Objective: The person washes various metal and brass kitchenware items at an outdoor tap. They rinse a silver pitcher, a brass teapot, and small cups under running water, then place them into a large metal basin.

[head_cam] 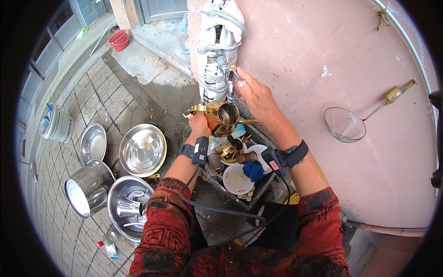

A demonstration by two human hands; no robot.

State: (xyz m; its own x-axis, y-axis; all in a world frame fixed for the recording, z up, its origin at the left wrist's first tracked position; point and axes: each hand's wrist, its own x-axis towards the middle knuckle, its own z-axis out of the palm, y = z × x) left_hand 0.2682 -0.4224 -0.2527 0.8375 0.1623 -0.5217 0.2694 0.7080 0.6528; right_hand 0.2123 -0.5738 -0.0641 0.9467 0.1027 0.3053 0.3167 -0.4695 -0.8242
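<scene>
A gold-coloured metal kettle (218,128) with a long thin spout hangs below the outlet of a chrome water tap (231,83). My left hand (200,124) grips the kettle by its handle, and its round mouth faces up at the tap. On the tap's lever rests my right hand (255,95), thumb and fingers closed around it. Whether water is running I cannot tell. Beneath the kettle, a dark stone basin (250,203) holds a second gold kettle (229,153), white bowls (238,180), a brown cup (247,157) and a dark blue cloth (253,170).
Left on the paving stand a steel pot (89,188), a basin with steel utensils (112,211), a large round pan (142,149), a smaller bowl (93,142) and a plastic bucket (60,123). A wire strainer (344,125) hangs on the pink wall (377,180). Cables trail from my wrists.
</scene>
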